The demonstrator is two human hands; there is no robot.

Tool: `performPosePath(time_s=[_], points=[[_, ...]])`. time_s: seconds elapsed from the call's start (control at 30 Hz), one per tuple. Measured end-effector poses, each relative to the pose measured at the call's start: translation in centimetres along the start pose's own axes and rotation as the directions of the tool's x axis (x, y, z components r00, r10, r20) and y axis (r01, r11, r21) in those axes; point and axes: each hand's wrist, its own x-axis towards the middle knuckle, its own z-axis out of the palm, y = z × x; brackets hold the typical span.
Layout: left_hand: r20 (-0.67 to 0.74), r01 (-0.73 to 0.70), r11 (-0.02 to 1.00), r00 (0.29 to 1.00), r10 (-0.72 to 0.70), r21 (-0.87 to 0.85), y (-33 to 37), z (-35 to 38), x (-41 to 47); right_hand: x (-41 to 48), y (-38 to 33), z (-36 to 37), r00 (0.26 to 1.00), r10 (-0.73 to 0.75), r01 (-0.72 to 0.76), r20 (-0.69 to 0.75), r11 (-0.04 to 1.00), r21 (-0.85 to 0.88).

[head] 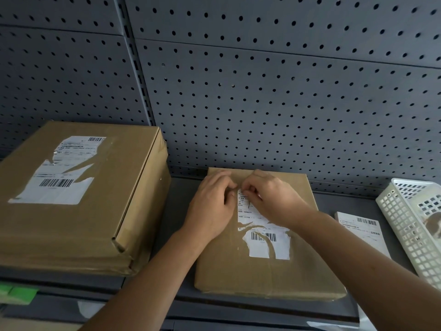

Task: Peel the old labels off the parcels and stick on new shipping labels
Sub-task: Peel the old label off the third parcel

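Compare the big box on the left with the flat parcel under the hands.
The big box stands taller and wider; the flat parcel is thin. The big box lies untouched; the flat parcel has the left hand and right hand at its old label. Both are brown with torn white labels.

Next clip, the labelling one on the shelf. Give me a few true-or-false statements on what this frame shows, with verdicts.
1. Both the left hand and the right hand pinch the top of the old label on the middle parcel. True.
2. The large box at the left has a bare top. False: a ripped label is stuck on it.
3. A white basket stands at the right end of the shelf. True.
4. The fresh labels lie on the large box. False: they lie on the shelf, between the middle parcel and the basket.
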Motion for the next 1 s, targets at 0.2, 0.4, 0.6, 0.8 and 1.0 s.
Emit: performPosePath(time_s=[0.2, 0.4, 0.6, 0.8, 1.0], points=[[-0.006, 0.008, 1.000, 1.000, -0.008, -0.002, 0.1, -0.1, -0.1, -2.4, -0.2, -1.8, 0.995, 0.077, -0.059, -0.062, 0.967, 0.249], [-0.002, -0.006, 1.000, 1.000, 0.006, 0.008, 0.1, -0.1, -0.1, -0.4, 0.9, -1.3, 0.937, 0.348, -0.347, 0.030, 0.918, 0.190], [-0.007, 0.003, 1.000, 1.000, -0.003, 0.009, 0.0, 0.0, 0.0, 0.9, 0.4, -0.6, 0.949, 0.309, -0.316, 0.064, 0.937, 0.152], [-0.018, -0.010, 1.000, 1.000, 0.010, -0.003, 0.0, 0.1, 0.0, 0.6, 0.6, -0.4, 0.960, 0.278, -0.279, 0.038, 0.932, 0.230], [-0.018, -0.012, 1.000, 1.000, 0.012, 0.011, 0.0, 0.0, 0.0, 0.4, 0.7, 0.0, 0.973, 0.230, -0.227, -0.002, 0.963, 0.146]])
